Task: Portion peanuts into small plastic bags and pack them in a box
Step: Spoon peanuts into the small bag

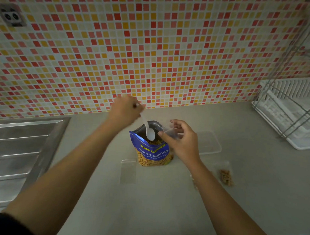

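Above pouch (153, 152) mouth — gripping spoon (150, 134) dipped inside with left hand (124, 113), pinching bag (171, 131) just beside with right hand (182, 141)

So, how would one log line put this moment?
left hand: holds spoon at peanut pouch mouth | right hand: holds small bag beside pouch

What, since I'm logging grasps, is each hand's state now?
Left hand: grips a white plastic spoon.
Right hand: pinches a small clear plastic bag.
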Available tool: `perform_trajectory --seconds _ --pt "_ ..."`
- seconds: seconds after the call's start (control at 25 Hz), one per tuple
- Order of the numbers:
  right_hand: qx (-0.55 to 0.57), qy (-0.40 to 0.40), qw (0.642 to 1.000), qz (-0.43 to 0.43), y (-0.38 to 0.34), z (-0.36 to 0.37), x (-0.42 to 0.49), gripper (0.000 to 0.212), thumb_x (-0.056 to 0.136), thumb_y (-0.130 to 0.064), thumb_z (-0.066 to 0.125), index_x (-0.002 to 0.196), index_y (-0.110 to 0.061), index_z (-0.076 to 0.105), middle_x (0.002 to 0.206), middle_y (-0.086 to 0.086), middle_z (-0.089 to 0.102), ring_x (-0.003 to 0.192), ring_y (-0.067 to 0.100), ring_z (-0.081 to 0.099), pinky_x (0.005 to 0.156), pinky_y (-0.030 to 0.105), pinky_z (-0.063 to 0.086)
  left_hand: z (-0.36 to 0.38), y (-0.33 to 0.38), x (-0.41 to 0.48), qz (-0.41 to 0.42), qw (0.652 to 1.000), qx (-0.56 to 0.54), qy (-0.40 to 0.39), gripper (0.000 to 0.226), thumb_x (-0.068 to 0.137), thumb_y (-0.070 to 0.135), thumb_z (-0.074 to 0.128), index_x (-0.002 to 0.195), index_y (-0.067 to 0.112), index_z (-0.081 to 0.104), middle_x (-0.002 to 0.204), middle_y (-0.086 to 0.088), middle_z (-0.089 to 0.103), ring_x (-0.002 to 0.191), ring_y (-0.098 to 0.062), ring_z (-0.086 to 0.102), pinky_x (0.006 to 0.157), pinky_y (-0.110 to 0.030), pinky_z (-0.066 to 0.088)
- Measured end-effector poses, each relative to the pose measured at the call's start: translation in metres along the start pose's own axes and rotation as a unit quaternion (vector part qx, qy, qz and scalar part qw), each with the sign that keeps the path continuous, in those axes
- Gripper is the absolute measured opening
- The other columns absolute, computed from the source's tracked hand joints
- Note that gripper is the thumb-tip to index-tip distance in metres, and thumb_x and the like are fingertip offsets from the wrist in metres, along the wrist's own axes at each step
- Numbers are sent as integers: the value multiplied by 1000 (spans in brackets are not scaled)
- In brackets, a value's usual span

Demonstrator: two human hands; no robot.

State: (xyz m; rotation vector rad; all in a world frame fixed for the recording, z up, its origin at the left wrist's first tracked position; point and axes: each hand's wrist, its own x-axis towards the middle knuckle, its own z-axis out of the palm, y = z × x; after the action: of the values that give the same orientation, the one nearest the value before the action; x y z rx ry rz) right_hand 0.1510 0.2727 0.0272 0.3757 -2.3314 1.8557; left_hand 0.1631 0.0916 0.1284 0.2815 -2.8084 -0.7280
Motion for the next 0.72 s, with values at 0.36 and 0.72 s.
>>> perform_trajectory --seconds 0.36,0.72 --pt "67 -38 996 52 13 -1 2 41 68 -33 81 103 -30 60 106 -6 65 99 9 61 81 26 54 83 -8 2 -65 992 65 -87 28 93 25 49 91 2 65 80 -12 64 76 -26 62 61 -29 44" --pt "69 -68 993 63 11 -7 6 46 69 -34 80 109 -22 60 106 -7 66 99 8 61 78 18 51 81 -5 -4 -75 982 118 -124 28 93 30 46 90 8 64 72 -4 60 68 -21 59 58 -29 47"
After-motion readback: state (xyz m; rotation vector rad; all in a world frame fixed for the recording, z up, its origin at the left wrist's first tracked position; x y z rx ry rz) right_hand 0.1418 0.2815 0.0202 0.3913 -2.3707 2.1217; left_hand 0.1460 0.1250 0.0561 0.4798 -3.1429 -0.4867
